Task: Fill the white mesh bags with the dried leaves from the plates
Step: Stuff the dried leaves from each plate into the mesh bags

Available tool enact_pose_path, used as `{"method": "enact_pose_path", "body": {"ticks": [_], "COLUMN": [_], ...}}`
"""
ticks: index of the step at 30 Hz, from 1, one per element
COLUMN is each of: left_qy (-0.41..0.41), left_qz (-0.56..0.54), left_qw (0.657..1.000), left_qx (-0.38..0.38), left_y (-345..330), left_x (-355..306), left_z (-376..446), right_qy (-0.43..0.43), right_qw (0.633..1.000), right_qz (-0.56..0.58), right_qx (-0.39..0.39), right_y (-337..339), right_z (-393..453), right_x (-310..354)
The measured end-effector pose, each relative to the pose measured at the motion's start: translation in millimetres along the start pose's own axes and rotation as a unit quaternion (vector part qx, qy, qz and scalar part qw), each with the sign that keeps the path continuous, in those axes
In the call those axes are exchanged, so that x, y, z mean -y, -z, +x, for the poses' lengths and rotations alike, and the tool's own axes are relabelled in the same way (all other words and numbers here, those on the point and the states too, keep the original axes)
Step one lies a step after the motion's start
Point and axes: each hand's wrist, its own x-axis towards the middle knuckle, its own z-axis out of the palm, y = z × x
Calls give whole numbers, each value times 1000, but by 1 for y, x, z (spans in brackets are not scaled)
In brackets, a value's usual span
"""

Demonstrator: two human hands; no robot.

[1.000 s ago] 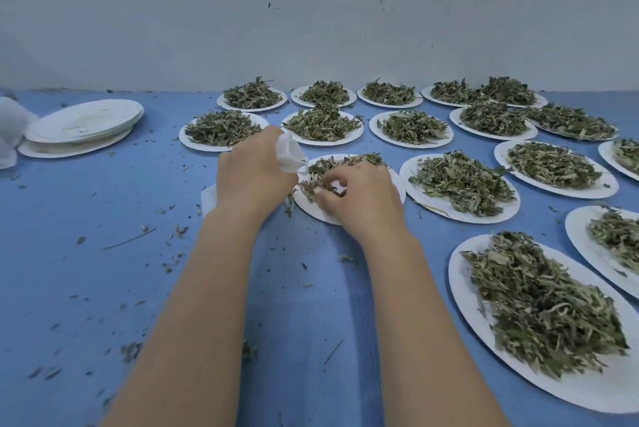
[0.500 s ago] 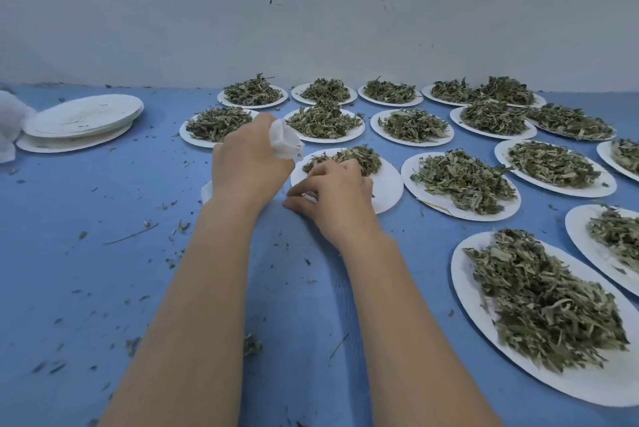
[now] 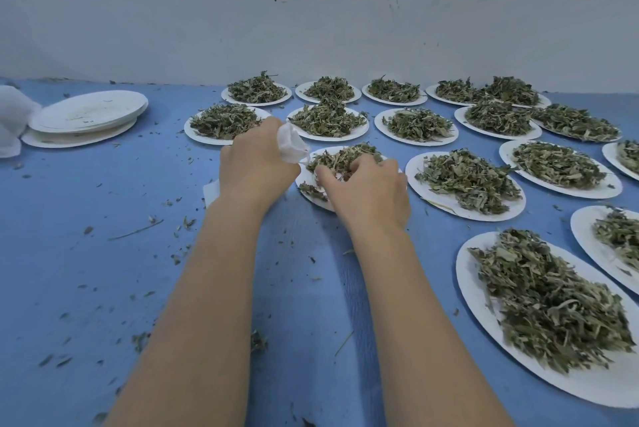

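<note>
My left hand (image 3: 254, 164) grips a small white mesh bag (image 3: 289, 144) just left of a white plate (image 3: 307, 177) that carries a pile of dried leaves (image 3: 340, 157). The bag's top sticks out above my fist and its lower end shows under my wrist. My right hand (image 3: 368, 190) lies over the near half of that plate, fingers curled into the leaf pile and gripping a clump. Most of the plate is hidden under this hand.
Several more white plates of dried leaves (image 3: 470, 181) fill the blue table (image 3: 103, 254) to the right and behind. A stack of bare plates (image 3: 86, 117) and white cloth-like bags (image 3: 12, 119) sit far left. Leaf crumbs are scattered about. A white wall closes the back.
My right hand moved from the plate's near left edge back onto the leaf pile and closed its fingers on leaves. The left hand with the bag stayed put.
</note>
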Motion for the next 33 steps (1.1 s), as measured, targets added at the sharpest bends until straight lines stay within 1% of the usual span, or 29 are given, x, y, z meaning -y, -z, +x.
{"method": "enact_pose_path", "body": {"ticks": [1, 3, 5, 10, 14, 18, 22, 25, 28, 30, 31, 33], "left_qy": [1, 11, 26, 18, 21, 19, 19, 15, 8, -5, -12, -24], "left_qz": [-2, -17, -38, -43, -43, -37, -36, -29, -22, -21, -15, 9], "left_qw": [1000, 1000, 999, 999, 999, 999, 999, 999, 999, 999, 999, 999], "left_qx": [4, 8, 8, 7, 7, 8, 21, 30, 32, 29, 28, 32], "left_y": [0, -1, -2, -5, -5, -7, -8, -9, -11, -12, -14, -16], "left_x": [1, 4, 7, 8, 10, 11, 10, 9, 8, 6, 6, 5], "left_z": [0, 1, 1, 0, 0, 2, 1, 0, 0, -1, -1, -2], "right_qy": [-18, -40, -36, 12, 22, 48, 72, 74, 71, 62, 58, 54], "right_qw": [1000, 998, 996, 999, 1000, 998, 996, 995, 995, 995, 995, 995], "right_qz": [-12, -49, -65, -17, 1, -24, 5, 29, 5, 11, 27, 83], "right_qx": [-1, 23, 42, 37, 22, 39, 52, 59, 75, 82, 75, 32], "right_y": [1, 1, -1, -4, -4, -8, -6, -3, -3, -1, 1, 6], "right_z": [0, 0, -2, -1, -1, -4, -1, 2, 7, 9, 10, 11], "right_x": [0, 2, 4, 6, 4, 7, 3, 3, 3, 1, 0, -5]}}
